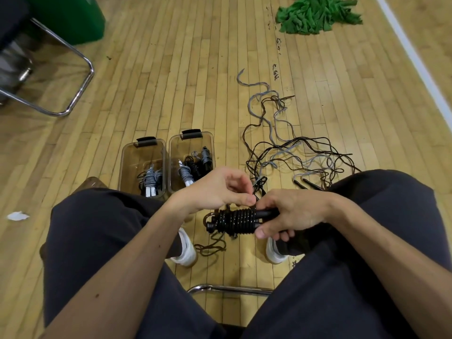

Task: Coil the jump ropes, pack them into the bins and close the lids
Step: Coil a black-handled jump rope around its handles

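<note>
Above dark-trousered thighs (97,228), the right hand (293,211) curls its fingers round the handles of a tightly wound black jump rope (234,220), while the left hand (220,189) pinches its loose end, best tucked snugly under a turn before packing into an open bin (133,155) just ahead.

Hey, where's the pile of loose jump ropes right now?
In the head view, the loose jump ropes lie tangled on the wood floor, right of the two open bins and just beyond the person's right knee.
</note>
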`<move>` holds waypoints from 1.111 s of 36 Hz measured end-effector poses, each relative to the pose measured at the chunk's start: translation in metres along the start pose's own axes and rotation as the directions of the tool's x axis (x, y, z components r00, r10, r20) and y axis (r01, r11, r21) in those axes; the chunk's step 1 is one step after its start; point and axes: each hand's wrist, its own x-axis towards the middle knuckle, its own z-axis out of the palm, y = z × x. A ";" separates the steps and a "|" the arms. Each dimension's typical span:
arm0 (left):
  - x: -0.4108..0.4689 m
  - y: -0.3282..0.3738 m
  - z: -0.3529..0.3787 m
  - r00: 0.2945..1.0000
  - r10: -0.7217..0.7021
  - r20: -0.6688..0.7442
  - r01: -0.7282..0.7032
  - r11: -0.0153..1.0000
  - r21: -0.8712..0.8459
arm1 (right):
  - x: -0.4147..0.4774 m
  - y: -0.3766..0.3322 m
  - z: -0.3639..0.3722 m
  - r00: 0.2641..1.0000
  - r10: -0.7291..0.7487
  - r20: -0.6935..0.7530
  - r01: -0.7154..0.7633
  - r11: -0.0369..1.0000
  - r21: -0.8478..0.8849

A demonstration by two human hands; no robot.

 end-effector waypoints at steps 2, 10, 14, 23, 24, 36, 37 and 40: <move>-0.001 0.002 -0.002 1.000 -0.016 0.000 0.016 0.998 -0.061 | -0.004 -0.003 -0.002 0.998 -0.047 -0.032 0.049 0.998 0.044; 0.000 0.006 0.003 0.997 -0.077 0.029 0.082 0.923 -0.375 | -0.012 -0.009 -0.007 0.970 -0.178 -0.167 0.219 0.937 0.272; -0.004 0.001 -0.001 0.999 -0.044 0.028 0.051 0.925 -0.376 | -0.012 -0.008 -0.009 0.966 -0.180 -0.186 0.235 0.911 0.339; 0.000 0.001 0.011 0.988 -0.062 -0.145 0.000 0.918 -0.397 | -0.003 -0.006 -0.009 0.910 -0.141 -0.389 0.273 0.912 0.308; 0.001 0.001 0.013 0.985 -0.090 -0.145 0.022 0.911 -0.413 | -0.002 -0.006 -0.009 0.903 -0.137 -0.408 0.272 0.916 0.294; -0.002 0.002 0.022 0.978 -0.203 -0.043 0.198 0.975 -0.104 | -0.001 0.002 -0.017 0.814 -0.018 -0.581 0.119 0.983 0.137; -0.003 0.003 0.023 0.979 -0.197 -0.054 0.192 0.979 -0.073 | 0.000 0.004 -0.017 0.808 -0.006 -0.589 0.096 0.988 0.121; -0.005 0.005 0.027 0.984 -0.129 -0.119 0.149 0.974 0.171 | 0.005 0.008 -0.019 0.786 0.038 -0.617 0.002 0.998 0.064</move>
